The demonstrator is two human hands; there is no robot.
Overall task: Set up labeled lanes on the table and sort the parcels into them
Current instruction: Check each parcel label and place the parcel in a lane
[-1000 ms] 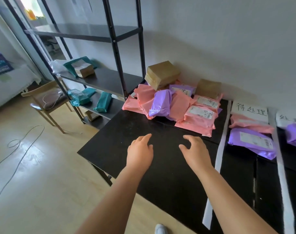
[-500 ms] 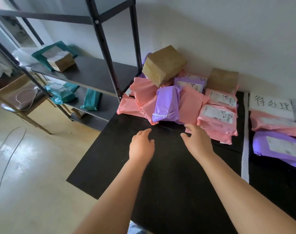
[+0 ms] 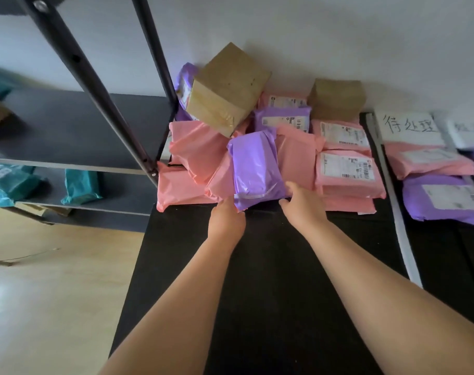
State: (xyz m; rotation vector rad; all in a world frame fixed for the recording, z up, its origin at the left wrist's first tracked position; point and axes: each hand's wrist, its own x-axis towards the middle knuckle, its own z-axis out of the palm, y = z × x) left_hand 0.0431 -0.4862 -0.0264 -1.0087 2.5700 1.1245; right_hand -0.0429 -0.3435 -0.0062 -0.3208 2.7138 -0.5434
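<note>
Purple plastic marks the target: a purple poly mailer [image 3: 254, 169] lies on top of the unsorted pile at the far left of the black table [image 3: 271, 266], resting on pink mailers [image 3: 198, 147]. The left hand [image 3: 226, 217] meets its near-left corner with fingertips hidden beneath, so I cannot tell whether it grips. The right hand [image 3: 302, 204] lies loosely spread against the near-right corner, touching but not clasping. Lanes look laid out, so this is a pick for sorting. Next comes a firm two-handed hold, a lift clear of the tilted cardboard box [image 3: 227, 87], and a label check. Right of the white tape strip [image 3: 392, 190], a paper sheet [image 3: 409, 127] reads 待处理; the printed shipping labels are too small to read.
</note>
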